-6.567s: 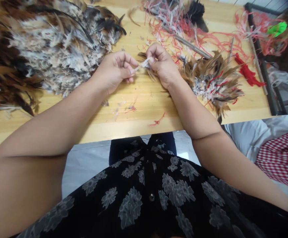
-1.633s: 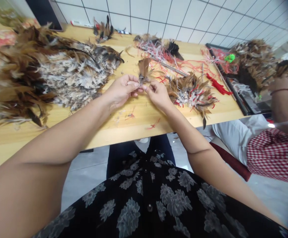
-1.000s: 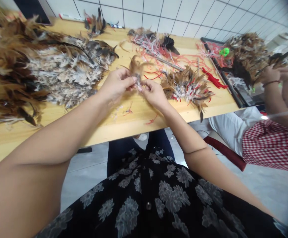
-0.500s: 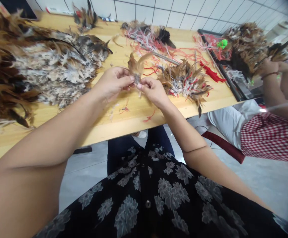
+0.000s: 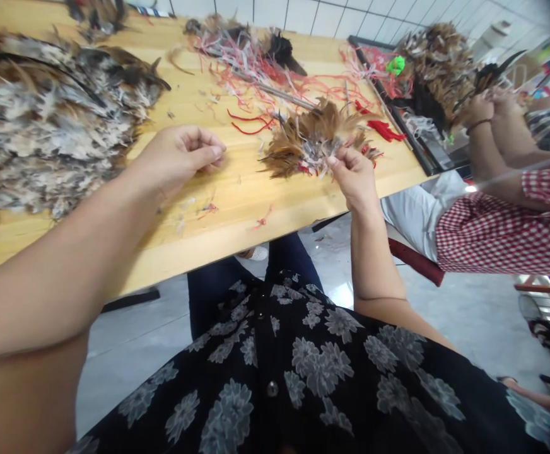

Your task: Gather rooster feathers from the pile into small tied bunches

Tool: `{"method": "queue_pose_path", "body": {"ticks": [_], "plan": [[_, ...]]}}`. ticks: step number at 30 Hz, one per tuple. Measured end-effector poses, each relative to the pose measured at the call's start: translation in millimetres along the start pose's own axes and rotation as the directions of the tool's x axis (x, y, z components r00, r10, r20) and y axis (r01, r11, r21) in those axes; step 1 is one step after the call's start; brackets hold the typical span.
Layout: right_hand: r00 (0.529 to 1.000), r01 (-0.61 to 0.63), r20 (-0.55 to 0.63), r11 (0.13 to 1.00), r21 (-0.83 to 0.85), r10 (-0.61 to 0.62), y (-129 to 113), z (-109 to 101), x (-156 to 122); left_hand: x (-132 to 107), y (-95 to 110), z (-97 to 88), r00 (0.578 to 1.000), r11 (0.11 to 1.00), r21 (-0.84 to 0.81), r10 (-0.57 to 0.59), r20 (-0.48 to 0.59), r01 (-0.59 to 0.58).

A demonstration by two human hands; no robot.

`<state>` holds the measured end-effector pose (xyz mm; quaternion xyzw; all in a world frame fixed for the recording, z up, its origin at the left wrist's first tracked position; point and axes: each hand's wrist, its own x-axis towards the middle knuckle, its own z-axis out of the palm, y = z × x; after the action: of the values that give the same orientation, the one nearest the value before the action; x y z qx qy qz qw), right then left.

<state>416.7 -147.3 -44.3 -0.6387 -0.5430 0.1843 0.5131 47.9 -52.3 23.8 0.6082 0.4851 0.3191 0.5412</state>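
My right hand (image 5: 354,178) is over a small heap of brown feather bunches (image 5: 315,132) with pale quill ends and bits of red string. Its thumb and fingers pinch the pale end of a feather bunch, which blends into the heap. To the left, my left hand (image 5: 187,154) hovers above the wooden table (image 5: 237,208), fingers curled and thumb against them; nothing shows in its grasp. A large pile of brown, grey and white feathers (image 5: 57,126) lies beyond my left forearm. Two red strings (image 5: 251,120) rest between the hands.
Pink and white strings (image 5: 237,60) with dark feathers lie at the back, beside a thin rod (image 5: 279,94). Red string (image 5: 386,130) lies near a black-edged tray (image 5: 414,142). A co-worker in a checked shirt (image 5: 487,221) handles feathers (image 5: 438,69) on the right.
My hands have come apart. The right hand has moved right with the feather bunch, from between both hands to the small heap. My left hand has let go, and the view has shifted right.
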Motion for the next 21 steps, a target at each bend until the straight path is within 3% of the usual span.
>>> {"method": "queue_pose_path", "body": {"ticks": [6, 10, 14, 17, 21], "plan": [[0.999, -0.042, -0.016, 0.993, -0.109, 0.041, -1, 0, 19, 8, -11, -5.6, 0.999, 1.0, 0.018, -0.017, 0.034, 0.016], [0.996, -0.017, 0.085, 0.983, -0.183, 0.033, -14, 11, 24, 13, -18, -9.3, 0.998, 1.0, 0.028, -0.016, 0.061, 0.014], [0.972, -0.101, 0.163, 0.929, -0.356, 0.168, -25, 22, 22, 14, -18, -9.6, 0.997, 0.999, 0.028, -0.039, 0.06, 0.037], [0.963, -0.139, 0.148, 0.883, -0.449, 0.227, -28, 26, 19, 15, -18, -9.5, 0.996, 0.998, 0.031, -0.05, 0.068, 0.048], [0.981, -0.132, 0.068, 0.881, -0.455, 0.182, -25, 27, 17, 14, -19, -10.9, 0.996, 0.999, 0.03, -0.042, 0.079, 0.04]]}}
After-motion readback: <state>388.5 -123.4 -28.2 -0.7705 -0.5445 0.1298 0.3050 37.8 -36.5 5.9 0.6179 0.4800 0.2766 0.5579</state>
